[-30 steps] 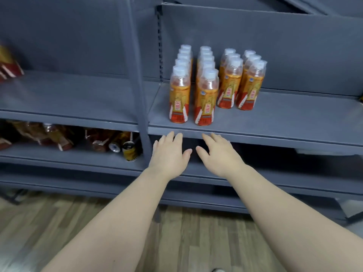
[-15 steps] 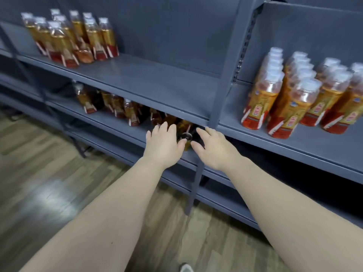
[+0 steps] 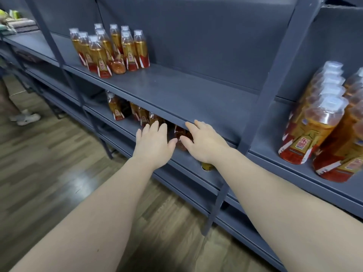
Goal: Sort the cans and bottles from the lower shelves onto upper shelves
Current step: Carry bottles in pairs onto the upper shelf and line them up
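Both empty, fingers loose: left hand (image 3: 155, 142) and right hand (image 3: 204, 144) at the lower shelf opening. Tea bottles (image 3: 179, 137) sit just past the fingertips, can (image 3: 207, 166) under the right wrist. Risk: bottles are packed tight beneath the upper shelf (image 3: 176, 95) lip, so pulling one could topple its neighbours.

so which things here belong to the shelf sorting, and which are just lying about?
Job: lower-shelf bottles, can beside them, upper shelf, upper bottles, left hand, right hand, both open.
Lying about: folded cloths top left, shoes on the floor.
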